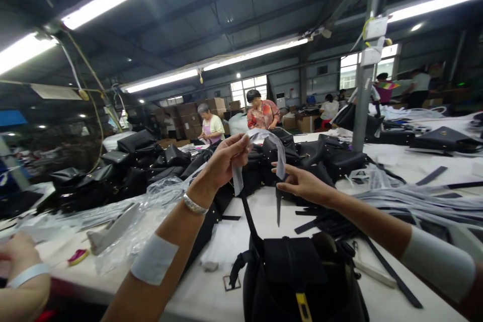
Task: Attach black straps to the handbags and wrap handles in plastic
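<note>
While the left hand (225, 160) pinches the film-wrapped strap (280, 157) over a black flap bag (292, 259) on the worktable (264, 211), the right hand (304, 184) meets its hanging side – gripping or not, unclear – probably light, bendy, slippery, best pinched along the arch

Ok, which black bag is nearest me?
The bag at bottom centre, with its gold fitting showing; the other bags sit farther back.

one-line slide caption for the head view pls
Left hand pinches a pale-wrapped strap arching above a black bag, right hand at its hanging side, at a white worktable.
</note>
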### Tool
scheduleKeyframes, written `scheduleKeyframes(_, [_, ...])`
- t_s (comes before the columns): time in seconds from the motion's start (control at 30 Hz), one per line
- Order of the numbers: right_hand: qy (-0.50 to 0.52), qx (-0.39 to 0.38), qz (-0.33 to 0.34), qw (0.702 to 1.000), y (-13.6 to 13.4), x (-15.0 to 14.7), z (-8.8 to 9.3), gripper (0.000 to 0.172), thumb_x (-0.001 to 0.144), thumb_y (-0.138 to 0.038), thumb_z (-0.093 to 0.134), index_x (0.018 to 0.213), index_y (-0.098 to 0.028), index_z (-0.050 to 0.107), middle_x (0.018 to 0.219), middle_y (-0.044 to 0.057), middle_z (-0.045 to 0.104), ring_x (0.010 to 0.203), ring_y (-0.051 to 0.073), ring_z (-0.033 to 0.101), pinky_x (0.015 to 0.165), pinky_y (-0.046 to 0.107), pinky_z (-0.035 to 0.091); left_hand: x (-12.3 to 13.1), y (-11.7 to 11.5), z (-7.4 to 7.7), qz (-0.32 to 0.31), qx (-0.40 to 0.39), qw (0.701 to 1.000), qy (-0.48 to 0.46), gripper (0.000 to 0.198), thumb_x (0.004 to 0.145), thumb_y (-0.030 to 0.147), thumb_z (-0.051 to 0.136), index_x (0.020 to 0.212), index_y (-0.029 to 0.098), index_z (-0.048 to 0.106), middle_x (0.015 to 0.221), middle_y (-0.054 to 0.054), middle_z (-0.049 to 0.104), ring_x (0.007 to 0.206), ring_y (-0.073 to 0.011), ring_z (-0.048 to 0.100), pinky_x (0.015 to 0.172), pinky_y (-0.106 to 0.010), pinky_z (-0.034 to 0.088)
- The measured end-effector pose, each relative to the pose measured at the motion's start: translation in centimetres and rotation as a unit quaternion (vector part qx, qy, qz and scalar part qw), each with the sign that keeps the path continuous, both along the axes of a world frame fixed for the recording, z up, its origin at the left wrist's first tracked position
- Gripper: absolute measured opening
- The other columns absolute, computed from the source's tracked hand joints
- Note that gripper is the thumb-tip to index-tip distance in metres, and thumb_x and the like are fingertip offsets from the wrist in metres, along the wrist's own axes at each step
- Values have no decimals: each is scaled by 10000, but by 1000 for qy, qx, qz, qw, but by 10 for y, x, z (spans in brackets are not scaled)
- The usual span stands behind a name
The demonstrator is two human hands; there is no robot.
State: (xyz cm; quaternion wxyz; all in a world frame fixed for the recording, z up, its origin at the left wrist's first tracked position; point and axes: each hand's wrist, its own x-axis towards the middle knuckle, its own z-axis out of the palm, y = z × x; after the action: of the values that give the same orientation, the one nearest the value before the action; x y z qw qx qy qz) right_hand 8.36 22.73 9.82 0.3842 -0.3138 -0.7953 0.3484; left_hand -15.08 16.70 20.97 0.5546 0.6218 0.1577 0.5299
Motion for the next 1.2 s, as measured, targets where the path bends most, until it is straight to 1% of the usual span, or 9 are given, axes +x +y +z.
scheduleKeyframes(0.1, [27,-27,13,999,-3,-3,2,564,809,-500,722,1266,-174,660,1179,88,707,669,122,572,599,266,465,-1,0,10,13,9,1000,20,304,798,306,814,757,129,571,647,64,490,411,15,260,383,-91,228])
scheduleKeyframes(0.2, [47,-63,23,997,-6,6,4,490,801,-542,735,1106,-159,743,1008,81,748,670,132,560,586,265,426,-7,-4,17,39,16,998,49,301,797,306,813,745,125,579,650,56,511,408,15,267,378,-96,225])
scheduleKeyframes(0.33, [92,-97,5,991,-7,26,7,478,834,-591,702,1073,-182,762,1003,74,740,594,95,451,533,256,337,-21,-10,21,96,7,988,117,313,801,343,806,732,117,600,640,46,513,412,11,287,373,-103,214])
scheduleKeyframes(0.43, [123,-122,-5,985,-6,39,8,475,845,-601,694,1088,-199,762,1051,78,738,601,89,425,552,255,340,-30,-13,19,122,-15,977,176,327,809,381,794,736,120,611,661,31,528,424,6,310,375,-110,200])
scheduleKeyframes(0.67, [152,-173,-11,973,-9,50,12,505,803,-615,728,1076,-192,771,1030,97,733,605,98,458,551,250,373,-34,-18,3,122,-50,966,223,340,846,413,761,761,127,598,703,29,528,435,12,311,388,-99,219])
scheduleKeyframes(0.87, [168,-137,-46,975,-12,69,37,475,781,-634,733,920,-181,775,986,55,705,518,60,288,452,255,185,-33,-19,-7,109,-90,975,174,348,795,396,816,788,123,601,672,40,513,425,17,279,377,-87,228])
scheduleKeyframes(0.97, [145,-137,-63,978,-16,80,42,488,778,-646,727,857,-166,768,938,54,699,504,57,261,453,267,146,-32,-19,-15,91,-111,975,171,358,789,398,822,785,123,593,664,47,496,424,20,260,379,-89,222])
scheduleKeyframes(1.07, [110,-147,-76,980,-21,89,32,526,773,-669,710,911,-165,773,915,62,700,506,64,273,460,269,151,-29,-20,-27,79,-131,971,186,354,818,418,793,814,131,587,672,51,490,424,20,250,387,-94,216])
scheduleKeyframes(1.2, [60,-153,-87,983,-28,99,3,572,786,-708,662,990,-185,772,896,52,695,530,79,296,478,261,186,-27,-22,-50,65,-158,956,240,384,850,485,742,846,138,576,707,42,498,442,13,286,400,-105,187])
